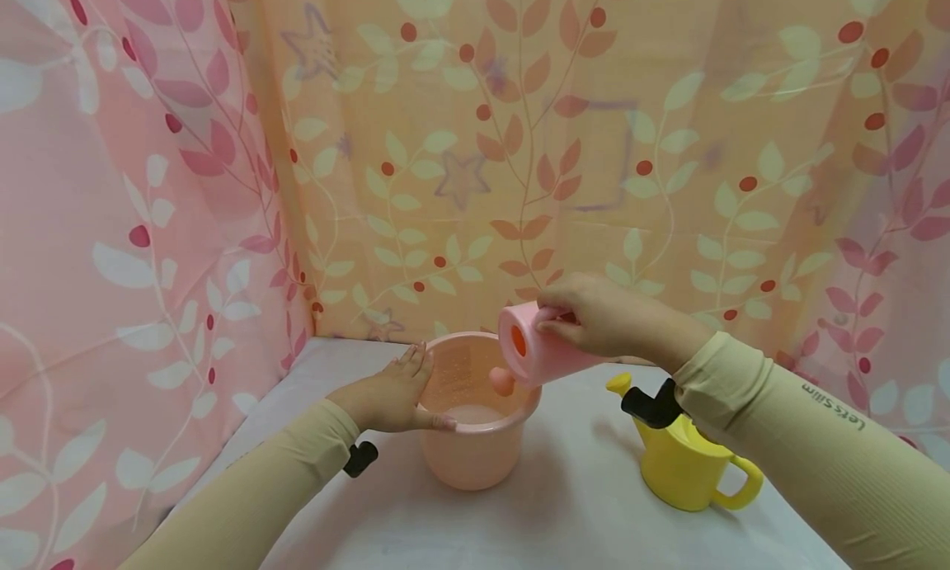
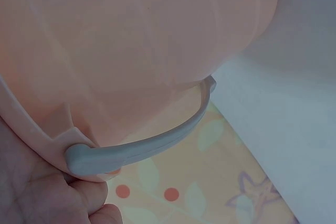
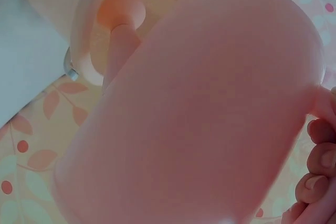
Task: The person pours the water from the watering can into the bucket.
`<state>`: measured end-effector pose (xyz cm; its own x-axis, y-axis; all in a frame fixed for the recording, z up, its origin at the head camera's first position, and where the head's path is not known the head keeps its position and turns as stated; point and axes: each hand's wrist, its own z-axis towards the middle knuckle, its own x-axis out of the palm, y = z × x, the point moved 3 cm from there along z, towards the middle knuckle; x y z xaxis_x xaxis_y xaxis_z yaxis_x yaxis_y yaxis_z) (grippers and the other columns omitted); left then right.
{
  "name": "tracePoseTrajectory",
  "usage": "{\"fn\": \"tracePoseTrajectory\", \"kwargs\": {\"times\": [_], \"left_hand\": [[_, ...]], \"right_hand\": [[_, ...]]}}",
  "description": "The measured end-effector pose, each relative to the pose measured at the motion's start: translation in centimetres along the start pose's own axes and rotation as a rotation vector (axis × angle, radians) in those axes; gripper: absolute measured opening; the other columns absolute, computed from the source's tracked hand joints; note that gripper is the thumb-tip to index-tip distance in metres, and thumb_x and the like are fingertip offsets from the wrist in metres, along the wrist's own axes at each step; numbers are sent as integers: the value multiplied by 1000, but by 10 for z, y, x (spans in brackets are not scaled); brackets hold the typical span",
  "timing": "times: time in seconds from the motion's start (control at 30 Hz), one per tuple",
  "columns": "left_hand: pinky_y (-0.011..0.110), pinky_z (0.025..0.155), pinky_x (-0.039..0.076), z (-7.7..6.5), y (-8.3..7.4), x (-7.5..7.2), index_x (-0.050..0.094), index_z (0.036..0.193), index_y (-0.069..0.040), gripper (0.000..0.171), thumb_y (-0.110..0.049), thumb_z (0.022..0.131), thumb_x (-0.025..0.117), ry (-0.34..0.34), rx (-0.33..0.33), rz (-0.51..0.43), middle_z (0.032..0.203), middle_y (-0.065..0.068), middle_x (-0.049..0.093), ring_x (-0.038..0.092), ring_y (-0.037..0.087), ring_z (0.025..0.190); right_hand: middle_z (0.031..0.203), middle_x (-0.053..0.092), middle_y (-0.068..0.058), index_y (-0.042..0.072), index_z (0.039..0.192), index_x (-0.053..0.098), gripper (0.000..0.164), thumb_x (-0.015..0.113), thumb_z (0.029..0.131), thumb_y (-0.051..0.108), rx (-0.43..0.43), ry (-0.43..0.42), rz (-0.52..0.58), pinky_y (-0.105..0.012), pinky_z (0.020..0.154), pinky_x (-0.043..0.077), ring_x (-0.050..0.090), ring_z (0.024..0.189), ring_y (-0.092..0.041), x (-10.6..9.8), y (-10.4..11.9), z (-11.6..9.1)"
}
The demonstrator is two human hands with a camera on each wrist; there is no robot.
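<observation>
A pale pink bucket [image 1: 472, 459] stands on the white table, its grey handle [image 2: 152, 148] hanging down the side in the left wrist view. My left hand [image 1: 393, 391] rests on the bucket's left rim, fingers stretched along it and thumb over the front edge. By its handle, my right hand [image 1: 594, 318] grips a pink watering can [image 1: 560, 357]. The can is tilted over the bucket's right side, its opening facing left. Its round spout head [image 3: 122, 11] points down into the bucket's mouth. Drops or wet specks show on the bucket's inner wall.
A yellow watering can [image 1: 679, 471] stands on the table [image 1: 594, 520] to the right, partly beneath the right forearm. Patterned curtains [image 1: 460, 141] enclose the table at the back and sides. Small black wrist cameras [image 1: 361, 459] sit under both sleeves.
</observation>
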<state>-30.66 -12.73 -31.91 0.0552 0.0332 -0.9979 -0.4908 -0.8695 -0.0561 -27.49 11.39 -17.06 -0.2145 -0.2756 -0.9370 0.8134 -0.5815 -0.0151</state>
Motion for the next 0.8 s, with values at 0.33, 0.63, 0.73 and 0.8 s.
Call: {"fn": "tracePoseTrajectory", "kwargs": {"times": [0.33, 0.63, 0.73, 0.8], "left_hand": [[43, 103, 11, -1, -1, -1, 10, 137, 4, 118, -83, 60, 30, 8, 2, -4, 142, 21, 2, -2, 28, 130], [43, 103, 11, 0, 0, 1, 9, 137, 4, 119, -84, 59, 29, 8, -1, 0, 142, 21, 1, -3, 27, 130], [43, 103, 10, 1, 1, 2, 9, 137, 4, 119, -84, 60, 29, 12, 0, 4, 142, 21, 1, -4, 27, 130], [43, 103, 10, 1, 0, 2, 8, 137, 4, 119, -84, 60, 29, 14, -1, 2, 142, 21, 0, -4, 26, 130]], "right_hand": [[62, 44, 8, 18, 65, 49, 18, 60, 77, 10, -12, -10, -9, -23, 56, 38, 44, 63, -12, -3, 2, 1], [63, 45, 8, 18, 65, 49, 18, 59, 77, 9, -14, -11, -31, -23, 56, 39, 44, 63, -11, -3, 1, 1], [65, 47, 9, 18, 66, 51, 16, 60, 77, 10, -5, -1, -37, -23, 57, 39, 44, 64, -11, -3, 2, 1], [66, 47, 9, 18, 67, 52, 15, 60, 77, 10, -2, 4, -39, -23, 58, 39, 44, 65, -11, -3, 2, 0]]}}
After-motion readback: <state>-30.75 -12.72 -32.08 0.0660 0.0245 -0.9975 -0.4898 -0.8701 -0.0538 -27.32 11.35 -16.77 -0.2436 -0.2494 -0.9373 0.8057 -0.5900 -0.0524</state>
